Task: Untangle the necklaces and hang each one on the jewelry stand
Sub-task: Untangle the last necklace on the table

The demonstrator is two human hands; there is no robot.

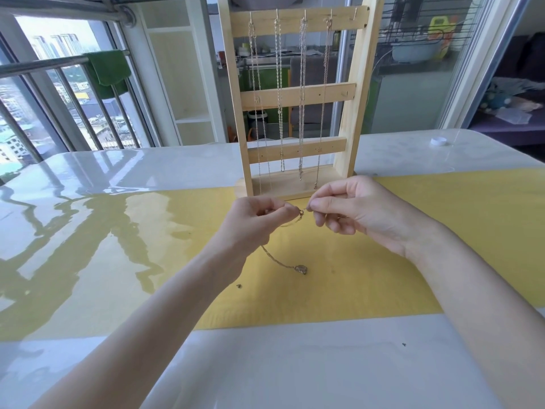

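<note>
I saw my left hand [259,215] and right hand [342,206] both pinching the clasp end of the last necklace [280,262], its chain trailing down toward me onto the yellow mat [442,231], with the jewelry stand [298,95] just behind, its far-right hook [355,11] free.

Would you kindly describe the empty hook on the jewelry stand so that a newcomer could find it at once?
Start at the wooden jewelry stand upright at the far edge of the yellow mat. Follow its top rail, which carries a row of five small hooks. The empty hook is the rightmost one, nearest the right post; the four to its left each carry a hanging chain, this one none.
</note>
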